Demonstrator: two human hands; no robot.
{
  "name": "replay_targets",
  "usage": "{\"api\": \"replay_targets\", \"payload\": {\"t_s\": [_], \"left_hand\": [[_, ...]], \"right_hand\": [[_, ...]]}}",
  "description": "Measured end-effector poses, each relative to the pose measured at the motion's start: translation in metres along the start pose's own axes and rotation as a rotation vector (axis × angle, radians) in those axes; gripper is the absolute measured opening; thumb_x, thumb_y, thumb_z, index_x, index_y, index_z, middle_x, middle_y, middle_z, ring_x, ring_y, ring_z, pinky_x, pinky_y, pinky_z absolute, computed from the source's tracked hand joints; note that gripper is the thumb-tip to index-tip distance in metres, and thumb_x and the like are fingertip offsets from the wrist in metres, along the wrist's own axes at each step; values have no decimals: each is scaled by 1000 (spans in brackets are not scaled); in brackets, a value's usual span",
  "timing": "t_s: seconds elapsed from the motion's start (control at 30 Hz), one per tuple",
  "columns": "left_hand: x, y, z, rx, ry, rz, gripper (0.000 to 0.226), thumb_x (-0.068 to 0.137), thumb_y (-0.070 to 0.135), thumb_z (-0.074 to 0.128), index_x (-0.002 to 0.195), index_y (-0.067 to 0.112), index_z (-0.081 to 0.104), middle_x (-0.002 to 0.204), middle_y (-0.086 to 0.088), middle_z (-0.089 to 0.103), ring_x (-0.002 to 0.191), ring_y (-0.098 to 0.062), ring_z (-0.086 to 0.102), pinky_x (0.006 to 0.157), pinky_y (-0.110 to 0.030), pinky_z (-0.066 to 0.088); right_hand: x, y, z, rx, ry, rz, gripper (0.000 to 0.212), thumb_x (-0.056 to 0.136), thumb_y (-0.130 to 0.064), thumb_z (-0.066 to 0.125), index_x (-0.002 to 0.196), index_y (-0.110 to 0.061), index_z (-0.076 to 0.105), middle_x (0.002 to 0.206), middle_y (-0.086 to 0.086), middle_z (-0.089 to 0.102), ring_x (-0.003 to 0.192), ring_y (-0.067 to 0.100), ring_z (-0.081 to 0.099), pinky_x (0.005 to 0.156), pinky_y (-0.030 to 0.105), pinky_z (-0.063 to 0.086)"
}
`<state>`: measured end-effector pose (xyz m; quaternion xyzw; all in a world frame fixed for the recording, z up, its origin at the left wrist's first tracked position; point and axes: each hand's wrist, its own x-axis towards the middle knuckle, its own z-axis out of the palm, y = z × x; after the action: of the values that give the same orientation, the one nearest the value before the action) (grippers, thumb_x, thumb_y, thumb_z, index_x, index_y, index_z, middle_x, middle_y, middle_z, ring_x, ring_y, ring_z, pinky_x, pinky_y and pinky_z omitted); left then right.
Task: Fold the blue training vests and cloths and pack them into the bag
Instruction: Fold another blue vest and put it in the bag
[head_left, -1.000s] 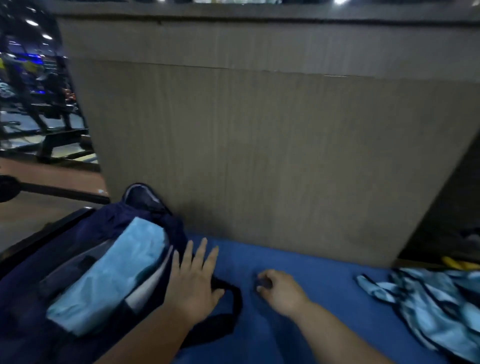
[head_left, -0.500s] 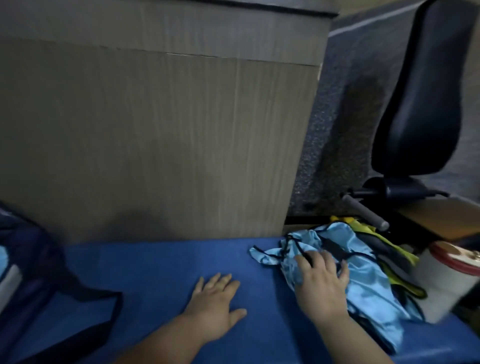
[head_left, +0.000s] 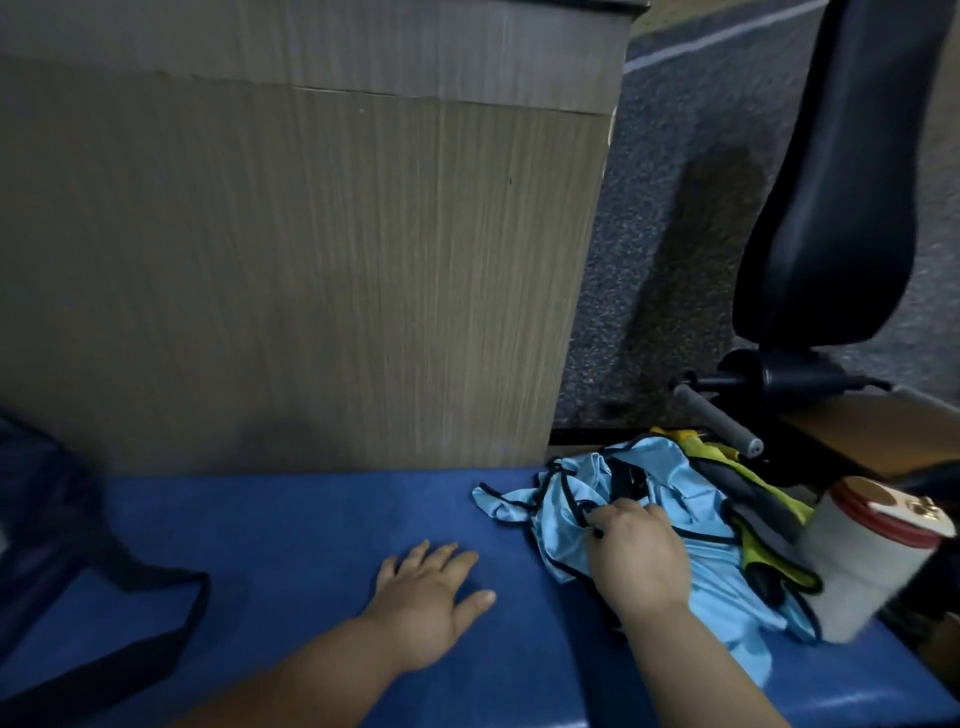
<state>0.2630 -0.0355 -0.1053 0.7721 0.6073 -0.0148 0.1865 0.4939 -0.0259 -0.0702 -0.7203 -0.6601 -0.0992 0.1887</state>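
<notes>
Blue vest (head_left: 670, 483) now pinched in right hand (head_left: 636, 556), fingers curled, no longer flat on it. Left hand (head_left: 431, 597) stays spread, relaxed, on mat (head_left: 291, 530). Likely next fold starting; bag (head_left: 47, 519) waits left.

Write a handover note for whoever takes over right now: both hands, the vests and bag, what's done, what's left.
Left hand: open, flat on the blue padded bench.
Right hand: grips the crumpled light-blue fabric vest with black trim at the bench's right end.
Dark navy fabric bag: at the far left edge, its inside out of view.
Yellow fabric vest: tangled against the light-blue one, beside a white cylindrical container with a red lid.
Done: cannot tell what is packed; nothing folded is in view.
Left: fold the gripped vest and pack it into the bag.
</notes>
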Motion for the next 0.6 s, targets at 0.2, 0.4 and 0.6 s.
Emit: {"api": "replay_targets", "payload": {"t_s": [0.2,0.4,0.6], "left_hand": [[-5,3,-8,-165,36,11,109,55,86,-3,152,40,15,160,14,18,149,-13,10,119,-41,9],[1,-5,-2,-158,35,5,119,46,91,-7,151,41,18,159,12,23,148,-11,14,118,-40,14],[5,1,-3,-145,49,-11,116,50,95,-9,151,43,18,158,17,22,148,-10,12,118,-41,13]], "right_hand": [[-1,-17,0,162,156,-100,11,67,-18,84,72,-24,76,75,-4,56,67,23,57,49,28,44],[-1,-15,-16,190,219,87,47,80,-46,71,121,-23,62,112,5,55,102,28,56,77,39,49],[7,15,-25,-17,-49,437,80,89,-57,51,151,-26,12,151,10,28,136,33,29,103,48,34]]}}
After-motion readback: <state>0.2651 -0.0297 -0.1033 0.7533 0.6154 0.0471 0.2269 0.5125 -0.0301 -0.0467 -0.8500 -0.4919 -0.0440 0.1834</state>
